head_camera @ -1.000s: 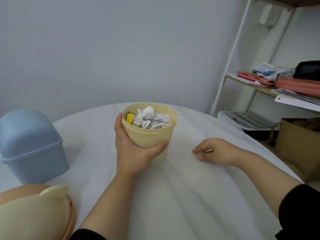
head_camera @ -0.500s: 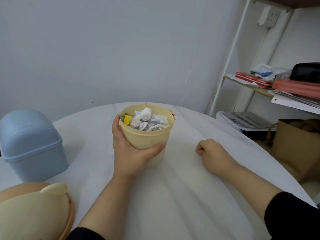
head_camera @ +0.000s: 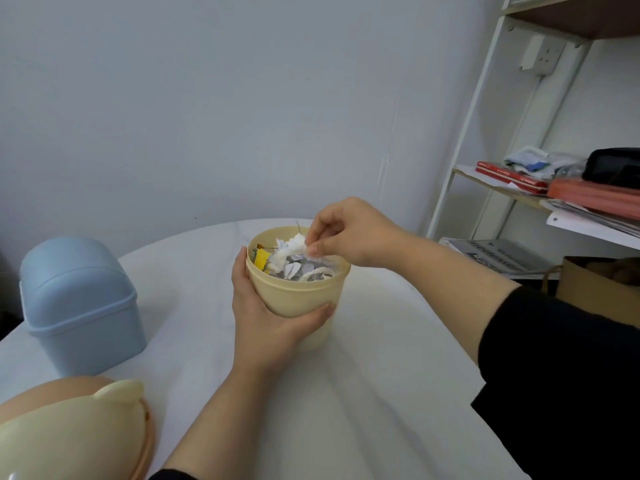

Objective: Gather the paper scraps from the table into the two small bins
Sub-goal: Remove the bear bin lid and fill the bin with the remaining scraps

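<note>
- Here we see the left hand (head_camera: 266, 317) wrapped round the yellow bin (head_camera: 298, 292) at table (head_camera: 363, 393) centre, fingers curled on its wall.
- Right hand (head_camera: 349, 232) over the rim, thumb & fingertips pinching a white scrap (head_camera: 294, 245) atop the paper scraps (head_camera: 294, 268) inside.
- Blue bin (head_camera: 81, 299) far left, lid shut.

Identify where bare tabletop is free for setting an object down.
Free: the wide patch right of the yellow bin, under the right hand; the strip between the blue bin and left hand. Crowded: the near-left corner, with the lid.
</note>
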